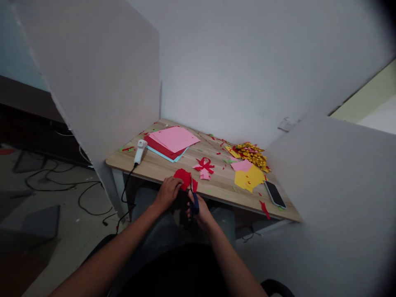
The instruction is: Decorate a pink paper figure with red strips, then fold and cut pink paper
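Red paper [182,176] is pinched by my left hand [168,192] at the table's front edge. My right hand [199,209] is closed around the handles of dark blue scissors [194,203]. Their blades point away from me, against the right part of the red paper. Just beyond, pink and red cut pieces [204,168] lie on the wooden table [216,187]. Further left is a stack of sheets with pink paper [176,138] on top, and red and light blue sheets beneath.
A white handheld device [140,152] with a black cable sits at the table's left. Yellow paper [250,178], a crumpled gold pile [253,156] and a phone [274,194] are on the right. Scraps are scattered about. White partitions [216,70] surround the table.
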The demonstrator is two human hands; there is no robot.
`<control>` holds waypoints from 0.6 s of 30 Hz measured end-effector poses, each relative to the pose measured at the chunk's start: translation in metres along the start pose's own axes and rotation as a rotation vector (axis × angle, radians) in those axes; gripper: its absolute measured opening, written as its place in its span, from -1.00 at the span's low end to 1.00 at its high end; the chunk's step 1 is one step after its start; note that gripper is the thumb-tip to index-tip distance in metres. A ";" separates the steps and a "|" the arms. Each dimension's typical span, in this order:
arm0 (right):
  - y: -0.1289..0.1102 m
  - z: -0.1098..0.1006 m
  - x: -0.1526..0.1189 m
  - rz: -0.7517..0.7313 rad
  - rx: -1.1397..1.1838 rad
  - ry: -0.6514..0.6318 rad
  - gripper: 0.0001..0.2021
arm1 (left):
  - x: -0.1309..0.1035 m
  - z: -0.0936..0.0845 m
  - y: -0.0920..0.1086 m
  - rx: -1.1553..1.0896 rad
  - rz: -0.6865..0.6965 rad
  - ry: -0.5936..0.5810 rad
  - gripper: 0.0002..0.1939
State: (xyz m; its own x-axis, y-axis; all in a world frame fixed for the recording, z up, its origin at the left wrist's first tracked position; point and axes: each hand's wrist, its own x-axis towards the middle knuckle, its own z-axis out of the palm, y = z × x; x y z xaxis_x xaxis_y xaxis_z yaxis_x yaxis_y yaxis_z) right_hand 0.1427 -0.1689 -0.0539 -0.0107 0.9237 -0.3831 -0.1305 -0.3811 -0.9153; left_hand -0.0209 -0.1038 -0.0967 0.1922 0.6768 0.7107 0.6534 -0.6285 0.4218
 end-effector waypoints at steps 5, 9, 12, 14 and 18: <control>-0.003 0.003 0.003 -0.017 -0.023 0.003 -0.27 | 0.002 -0.003 0.001 0.051 -0.045 -0.037 -0.75; -0.001 0.004 0.002 -0.045 -0.026 0.016 -0.32 | 0.007 -0.013 -0.004 0.121 -0.127 -0.052 -0.72; 0.001 0.004 0.002 -0.049 -0.017 0.015 -0.37 | 0.019 -0.024 -0.013 0.187 -0.208 -0.053 -0.73; 0.002 0.003 0.003 -0.046 -0.013 0.012 -0.40 | 0.032 -0.031 -0.020 0.233 -0.263 -0.058 -0.73; 0.002 0.000 0.006 -0.036 -0.005 -0.006 -0.44 | 0.064 -0.040 -0.017 0.281 -0.305 -0.104 -0.74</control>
State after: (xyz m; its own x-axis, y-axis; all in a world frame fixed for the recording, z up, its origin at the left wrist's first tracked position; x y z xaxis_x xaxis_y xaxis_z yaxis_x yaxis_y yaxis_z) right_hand 0.1422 -0.1643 -0.0582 -0.0121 0.9371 -0.3488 -0.1255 -0.3474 -0.9293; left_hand -0.0486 -0.0654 -0.0358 0.0231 0.8595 0.5106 0.8629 -0.2750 0.4239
